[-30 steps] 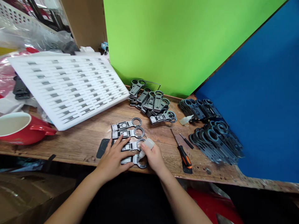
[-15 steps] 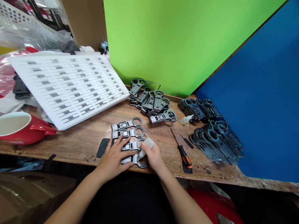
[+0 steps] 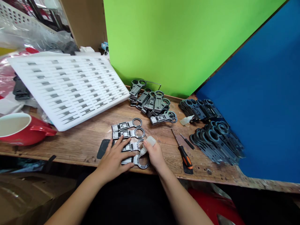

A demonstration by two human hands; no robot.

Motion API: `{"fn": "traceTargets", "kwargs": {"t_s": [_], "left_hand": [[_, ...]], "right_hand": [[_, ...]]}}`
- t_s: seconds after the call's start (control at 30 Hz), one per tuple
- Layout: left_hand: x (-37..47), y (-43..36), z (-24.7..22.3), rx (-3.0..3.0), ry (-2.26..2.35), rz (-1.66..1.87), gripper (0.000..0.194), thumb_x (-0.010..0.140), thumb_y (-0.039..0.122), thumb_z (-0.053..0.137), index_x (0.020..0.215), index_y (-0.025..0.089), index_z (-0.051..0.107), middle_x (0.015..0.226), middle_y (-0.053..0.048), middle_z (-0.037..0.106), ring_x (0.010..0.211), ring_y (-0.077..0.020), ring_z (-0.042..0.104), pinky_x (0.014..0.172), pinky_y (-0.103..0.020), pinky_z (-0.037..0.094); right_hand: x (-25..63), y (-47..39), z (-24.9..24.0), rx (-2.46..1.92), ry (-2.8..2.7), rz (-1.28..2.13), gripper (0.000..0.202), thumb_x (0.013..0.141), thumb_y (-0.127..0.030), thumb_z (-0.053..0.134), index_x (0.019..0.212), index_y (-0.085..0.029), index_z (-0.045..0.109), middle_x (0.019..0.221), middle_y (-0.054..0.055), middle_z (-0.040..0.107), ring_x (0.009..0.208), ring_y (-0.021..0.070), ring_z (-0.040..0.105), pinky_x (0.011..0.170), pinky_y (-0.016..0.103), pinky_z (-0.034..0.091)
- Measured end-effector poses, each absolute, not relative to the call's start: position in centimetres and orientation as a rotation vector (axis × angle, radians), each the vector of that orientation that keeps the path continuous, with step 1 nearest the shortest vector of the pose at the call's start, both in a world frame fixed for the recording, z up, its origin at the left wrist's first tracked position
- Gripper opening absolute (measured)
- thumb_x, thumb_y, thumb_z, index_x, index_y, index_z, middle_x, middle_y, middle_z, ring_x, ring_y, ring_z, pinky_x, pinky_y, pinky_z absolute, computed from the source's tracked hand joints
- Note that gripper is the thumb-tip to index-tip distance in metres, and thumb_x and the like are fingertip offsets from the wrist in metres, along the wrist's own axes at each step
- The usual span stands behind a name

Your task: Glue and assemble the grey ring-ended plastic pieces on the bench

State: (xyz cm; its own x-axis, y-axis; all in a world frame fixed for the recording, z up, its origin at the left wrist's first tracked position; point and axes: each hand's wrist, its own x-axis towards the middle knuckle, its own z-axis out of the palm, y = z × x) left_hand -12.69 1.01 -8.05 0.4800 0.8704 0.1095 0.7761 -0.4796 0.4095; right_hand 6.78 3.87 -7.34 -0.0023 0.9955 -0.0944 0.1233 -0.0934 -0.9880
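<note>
Several grey-and-black flat parts with ring ends lie in a column near the table's front edge. My left hand (image 3: 115, 158) is spread flat over the bodies of the two nearest, covering much of them. In my right hand (image 3: 155, 155) is a small translucent squeeze bottle (image 3: 150, 142), tilted with its nozzle down at the neck of the nearest ringed part (image 3: 143, 163). Whether the tip touches that part cannot be made out. Two more ringed parts (image 3: 140, 132) lie uncovered just beyond my fingers. A dark flat plate (image 3: 103, 149) sits left of my left hand.
A white slotted tray (image 3: 77, 90) leans at the left, beside a red mug (image 3: 28, 129). Piled ringed parts (image 3: 150, 100) stand by the green panel (image 3: 175, 40). Dark stacked parts (image 3: 215, 137), a second small bottle (image 3: 187, 120) and an orange-and-black screwdriver (image 3: 185, 156) lie at right.
My right hand has shifted slightly right and up with the bottle, and its nozzle has moved from the ring towards the part's neck. My left hand stays in place.
</note>
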Motion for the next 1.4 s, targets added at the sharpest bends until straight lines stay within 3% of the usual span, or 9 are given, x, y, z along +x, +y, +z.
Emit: {"fn": "traceTargets", "kwargs": {"t_s": [0.77,1.4], "left_hand": [[-12.7,1.0,-8.1,2.428,1.394,0.447,0.039,0.077,0.048,0.059,0.117,0.047,0.055,0.147,0.003,0.032,0.137,-0.0347,0.017,0.105,-0.066,0.010],[-12.7,1.0,-8.1,2.440,1.397,0.449,0.038,0.077,0.050,0.059,0.114,0.044,0.058,0.147,0.003,0.032,0.136,-0.0354,0.020,0.105,-0.066,0.009]], "right_hand": [[7.7,3.9,-7.9,-1.416,-1.083,1.037,0.032,0.079,-0.047,0.055,0.063,-0.019,0.049,0.059,-0.003,0.051,0.058,0.0128,0.045,0.057,0.025,0.038],[8.9,1.8,-7.4,-1.482,-1.054,0.928,0.035,0.080,-0.051,0.054,0.065,-0.020,0.050,0.059,-0.001,0.055,0.057,0.0143,0.048,0.056,0.026,0.040]]}}
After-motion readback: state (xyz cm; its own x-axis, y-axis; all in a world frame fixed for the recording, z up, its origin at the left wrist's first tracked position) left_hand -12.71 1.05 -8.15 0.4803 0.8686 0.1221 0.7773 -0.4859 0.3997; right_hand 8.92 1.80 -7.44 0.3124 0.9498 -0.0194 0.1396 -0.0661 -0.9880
